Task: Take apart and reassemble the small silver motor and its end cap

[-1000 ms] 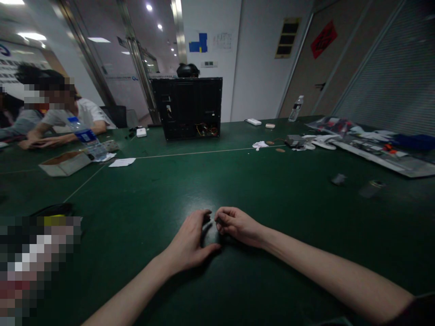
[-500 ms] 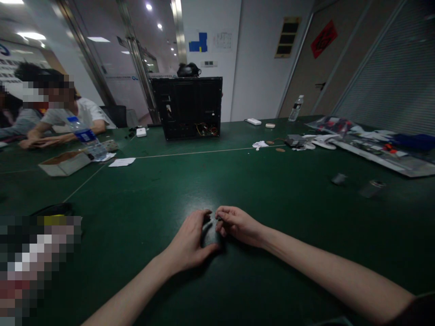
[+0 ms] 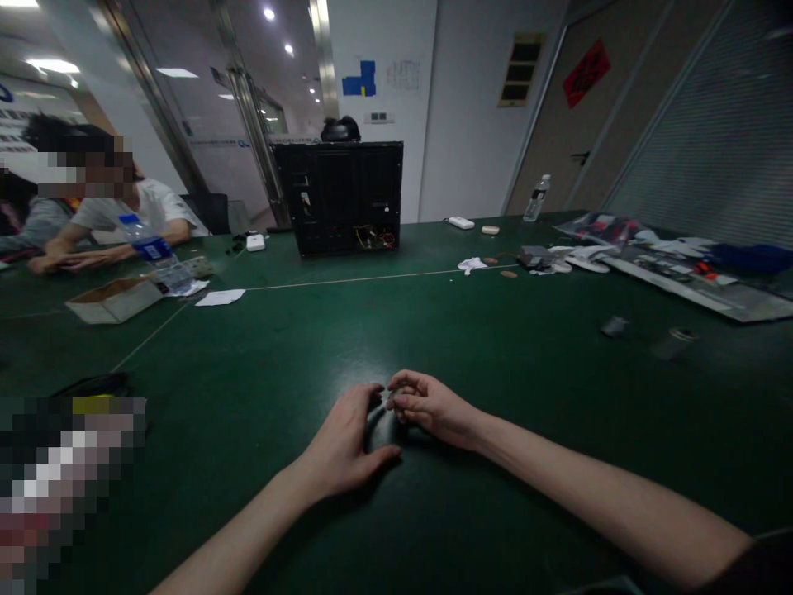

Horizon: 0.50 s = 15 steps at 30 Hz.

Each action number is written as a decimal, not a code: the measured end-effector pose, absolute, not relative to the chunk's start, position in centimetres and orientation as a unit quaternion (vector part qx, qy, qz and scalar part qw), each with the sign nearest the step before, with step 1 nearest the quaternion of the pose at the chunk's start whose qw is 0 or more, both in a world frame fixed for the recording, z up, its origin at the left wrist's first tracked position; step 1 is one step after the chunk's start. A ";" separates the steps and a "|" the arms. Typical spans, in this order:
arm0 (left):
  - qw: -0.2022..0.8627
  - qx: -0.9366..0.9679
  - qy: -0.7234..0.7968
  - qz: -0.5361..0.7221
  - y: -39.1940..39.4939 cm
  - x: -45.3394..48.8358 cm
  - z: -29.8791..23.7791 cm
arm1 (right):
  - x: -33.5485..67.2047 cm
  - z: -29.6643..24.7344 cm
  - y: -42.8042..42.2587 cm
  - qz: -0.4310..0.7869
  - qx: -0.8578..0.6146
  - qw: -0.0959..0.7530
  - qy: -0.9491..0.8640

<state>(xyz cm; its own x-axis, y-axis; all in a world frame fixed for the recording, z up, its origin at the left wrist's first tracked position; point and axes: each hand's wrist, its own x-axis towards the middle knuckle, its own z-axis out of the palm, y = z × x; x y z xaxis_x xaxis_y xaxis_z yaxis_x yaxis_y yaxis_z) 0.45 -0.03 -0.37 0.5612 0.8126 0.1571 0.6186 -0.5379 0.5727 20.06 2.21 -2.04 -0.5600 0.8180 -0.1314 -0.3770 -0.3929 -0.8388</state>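
Both my hands rest on the dark green table [image 3: 260, 364], close in front of me. My left hand [image 3: 344, 442] is curved, thumb and fingers bent around a small dark thing lying between the hands; I cannot make out what it is. My right hand [image 3: 430, 407] is curled with its fingertips pinched together at that same spot, touching the left fingertips. What the right fingers pinch is too small and dark to name.
A black computer case [image 3: 339, 197] stands at the far middle. A cardboard box [image 3: 106, 299], water bottle [image 3: 152, 252] and paper [image 3: 220, 297] lie at left, where a seated person [image 3: 117, 211] leans on the table. Scattered parts and packaging [image 3: 669, 264] cover the right side.
My right hand has curled a little tighter and edged toward the left fingertips. The view shifted slightly; otherwise both hands stay in place.
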 end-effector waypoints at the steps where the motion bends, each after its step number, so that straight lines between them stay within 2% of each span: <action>1: 0.235 0.851 0.422 0.206 0.0 0.5 -0.3 | 20.2 -2.2 2.5 0.773 -0.289 0.390 -0.408; 4: 0.239 0.848 0.425 0.206 -0.1 0.5 -0.2 | 21.6 -2.5 4.7 0.672 -0.362 0.440 -0.473; 8: 0.243 0.849 0.423 0.200 -0.2 0.4 0.0 | 27.4 -1.9 9.1 0.413 -0.519 0.492 -0.564; 12: 0.233 0.857 0.418 0.192 -0.4 0.2 0.3 | 37.2 -0.5 11.9 0.249 -0.626 0.514 -0.531; 15: 0.225 0.859 0.420 0.190 -0.4 0.1 0.4 | 44.3 -0.4 11.6 0.102 -0.722 0.501 -0.467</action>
